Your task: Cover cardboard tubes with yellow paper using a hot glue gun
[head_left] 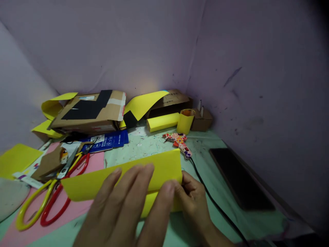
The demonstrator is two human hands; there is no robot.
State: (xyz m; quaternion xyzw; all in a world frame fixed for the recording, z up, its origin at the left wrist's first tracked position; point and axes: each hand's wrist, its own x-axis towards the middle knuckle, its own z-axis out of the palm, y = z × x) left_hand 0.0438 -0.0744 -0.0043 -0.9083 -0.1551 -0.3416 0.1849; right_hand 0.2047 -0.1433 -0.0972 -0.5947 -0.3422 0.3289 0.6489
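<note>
A folded yellow paper sheet (123,178) lies across the middle of the table. My left hand (123,212) rests flat on it, fingers stretched out and pressing the fold down. My right hand (194,199) grips the sheet's right edge, fingers curled round it. Both hands touch the same sheet.
Yellow-handled scissors (36,202) and red-handled scissors (59,202) lie on pink paper (95,161) at left. Behind stand a cardboard box (89,111), a yellow paper tube (161,122), a yellow cup-shaped roll (185,121), a patterned glue gun (180,142) with black cable (213,202). A dark slab (239,178) lies right.
</note>
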